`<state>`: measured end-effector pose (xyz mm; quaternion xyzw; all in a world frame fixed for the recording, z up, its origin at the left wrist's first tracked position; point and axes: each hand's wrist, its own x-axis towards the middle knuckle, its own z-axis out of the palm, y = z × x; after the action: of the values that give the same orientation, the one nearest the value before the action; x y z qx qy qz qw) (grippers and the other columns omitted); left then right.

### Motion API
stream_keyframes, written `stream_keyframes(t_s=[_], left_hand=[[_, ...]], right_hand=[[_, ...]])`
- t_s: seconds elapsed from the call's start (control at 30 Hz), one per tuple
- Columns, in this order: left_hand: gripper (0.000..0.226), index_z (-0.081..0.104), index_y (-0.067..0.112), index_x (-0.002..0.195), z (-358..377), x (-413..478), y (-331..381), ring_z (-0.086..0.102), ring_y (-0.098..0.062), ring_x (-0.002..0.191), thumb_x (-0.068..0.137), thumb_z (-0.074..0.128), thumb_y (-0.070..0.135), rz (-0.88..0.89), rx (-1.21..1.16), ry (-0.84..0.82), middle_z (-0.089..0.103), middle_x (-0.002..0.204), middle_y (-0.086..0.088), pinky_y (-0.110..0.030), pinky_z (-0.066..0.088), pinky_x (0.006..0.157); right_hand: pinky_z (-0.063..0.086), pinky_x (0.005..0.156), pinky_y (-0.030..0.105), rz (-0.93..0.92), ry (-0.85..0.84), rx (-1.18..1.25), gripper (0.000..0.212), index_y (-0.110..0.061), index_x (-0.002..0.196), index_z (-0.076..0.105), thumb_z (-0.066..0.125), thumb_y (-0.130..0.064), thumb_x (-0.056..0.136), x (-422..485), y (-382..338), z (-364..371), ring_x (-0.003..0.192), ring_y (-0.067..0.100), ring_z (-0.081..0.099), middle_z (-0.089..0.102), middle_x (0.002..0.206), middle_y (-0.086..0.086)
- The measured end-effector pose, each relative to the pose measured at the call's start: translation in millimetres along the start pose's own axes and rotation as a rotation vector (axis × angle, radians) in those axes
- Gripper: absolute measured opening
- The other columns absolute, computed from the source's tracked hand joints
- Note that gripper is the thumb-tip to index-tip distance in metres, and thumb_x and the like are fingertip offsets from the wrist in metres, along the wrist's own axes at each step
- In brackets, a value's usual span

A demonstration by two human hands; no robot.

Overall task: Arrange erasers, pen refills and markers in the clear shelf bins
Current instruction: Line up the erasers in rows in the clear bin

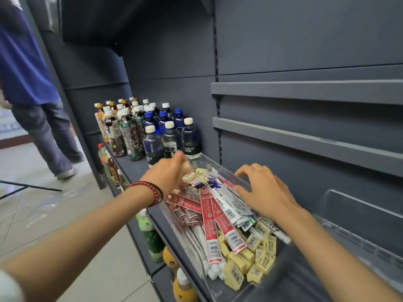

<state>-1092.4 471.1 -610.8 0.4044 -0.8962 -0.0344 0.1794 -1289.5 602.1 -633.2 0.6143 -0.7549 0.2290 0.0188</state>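
Erasers (239, 264) and refills (209, 225) heaped in clear bin (214, 289) on shelf (136, 168). Right hand (261, 190) rests, fingers spread, on refills; left hand (170, 173) (blurred) curls over bin's far end, grip indiscernible.

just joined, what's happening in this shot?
A person is sorting stationery in a clear bin on a store shelf. The left hand, blurred, seems to pinch an eraser at the bin's far end; the right hand is spread open over the pen refills. Refills and erasers lie mixed in a heap. Drink bottles stand beyond.
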Motion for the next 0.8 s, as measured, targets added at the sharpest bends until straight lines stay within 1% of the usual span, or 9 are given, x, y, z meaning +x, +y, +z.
stream_keyframes(t_s=[0.1, 0.17, 0.23, 0.33, 0.4, 0.5, 0.63, 0.73, 0.8], left_hand=[[0.021, 0.041, 0.014, 0.121, -2, 12, -23, 0.058, -0.023, 0.088, 0.101, 0.037, 0.017, -0.012, -0.031, 0.011, 0.058, 0.104, -0.008, -0.032, 0.046, 0.077], [0.018, 0.041, 0.017, 0.112, -4, 15, -36, 0.055, -0.02, 0.084, 0.095, 0.046, 0.015, -0.044, -0.04, -0.059, 0.053, 0.105, -0.007, -0.029, 0.04, 0.072], [0.038, 0.036, 0.02, 0.11, -5, 18, -45, 0.05, -0.014, 0.075, 0.085, 0.064, 0.015, -0.049, -0.001, -0.16, 0.05, 0.1, -0.004, -0.028, 0.042, 0.066], [0.062, 0.03, 0.02, 0.114, -1, 19, -51, 0.047, -0.009, 0.074, 0.075, 0.079, 0.023, -0.114, -0.079, -0.308, 0.045, 0.098, -0.001, -0.02, 0.046, 0.061], [0.073, 0.026, 0.019, 0.118, 4, 22, -52, 0.047, -0.011, 0.084, 0.072, 0.082, 0.029, -0.161, -0.128, -0.37, 0.041, 0.105, 0.0, -0.018, 0.047, 0.067], [0.077, 0.023, 0.019, 0.116, 16, 28, -56, 0.044, -0.014, 0.102, 0.069, 0.084, 0.027, -0.143, -0.043, -0.446, 0.032, 0.115, 0.0, -0.021, 0.047, 0.084], [0.071, 0.022, 0.023, 0.113, 30, 30, -56, 0.045, -0.017, 0.107, 0.07, 0.079, 0.024, -0.113, 0.084, -0.459, 0.035, 0.115, 0.0, -0.023, 0.047, 0.09], [0.082, 0.024, 0.02, 0.124, 32, 35, -57, 0.042, -0.018, 0.113, 0.068, 0.082, 0.036, -0.094, 0.157, -0.473, 0.035, 0.119, 0.001, -0.027, 0.04, 0.101], [0.086, 0.026, 0.02, 0.13, 31, 42, -57, 0.046, -0.02, 0.114, 0.067, 0.082, 0.04, -0.078, 0.183, -0.513, 0.036, 0.126, -0.002, -0.034, 0.042, 0.103]], right_hand=[[0.047, 0.093, 0.032, 0.0, -0.062, 0.019, 0.041, -0.031, 0.131, 0.046, 0.059, -0.038, 0.093, -2, 4, 8, 0.12, 0.013, 0.047, 0.045, 0.133, -0.007], [0.048, 0.093, 0.032, -0.005, -0.073, 0.031, 0.043, -0.031, 0.132, 0.045, 0.059, -0.038, 0.092, -3, 5, 11, 0.12, 0.012, 0.048, 0.041, 0.134, -0.007], [0.048, 0.093, 0.032, -0.012, -0.069, 0.036, 0.045, -0.031, 0.134, 0.043, 0.059, -0.039, 0.092, -1, 4, 12, 0.12, 0.012, 0.047, 0.04, 0.134, -0.007], [0.048, 0.094, 0.032, -0.022, -0.062, 0.047, 0.048, -0.031, 0.136, 0.041, 0.06, -0.04, 0.092, -1, 2, 12, 0.121, 0.012, 0.046, 0.039, 0.135, -0.007], [0.049, 0.092, 0.03, -0.024, -0.067, 0.05, 0.049, -0.031, 0.136, 0.04, 0.059, -0.041, 0.092, -3, 1, 14, 0.12, 0.011, 0.047, 0.038, 0.136, -0.008], [0.048, 0.09, 0.028, -0.033, -0.064, 0.028, 0.048, -0.031, 0.135, 0.039, 0.057, -0.044, 0.092, -7, 2, 16, 0.119, 0.009, 0.048, 0.035, 0.135, -0.009], [0.049, 0.091, 0.026, -0.047, -0.049, 0.0, 0.046, -0.033, 0.134, 0.038, 0.054, -0.046, 0.093, -9, 3, 20, 0.117, 0.007, 0.048, 0.033, 0.134, -0.011], [0.049, 0.09, 0.024, -0.052, -0.056, -0.016, 0.045, -0.033, 0.135, 0.037, 0.052, -0.046, 0.094, -9, 4, 21, 0.116, 0.005, 0.048, 0.031, 0.135, -0.012], [0.049, 0.09, 0.023, -0.062, -0.052, -0.032, 0.045, -0.033, 0.136, 0.036, 0.05, -0.046, 0.095, -9, 5, 21, 0.114, 0.005, 0.049, 0.03, 0.135, -0.012]])
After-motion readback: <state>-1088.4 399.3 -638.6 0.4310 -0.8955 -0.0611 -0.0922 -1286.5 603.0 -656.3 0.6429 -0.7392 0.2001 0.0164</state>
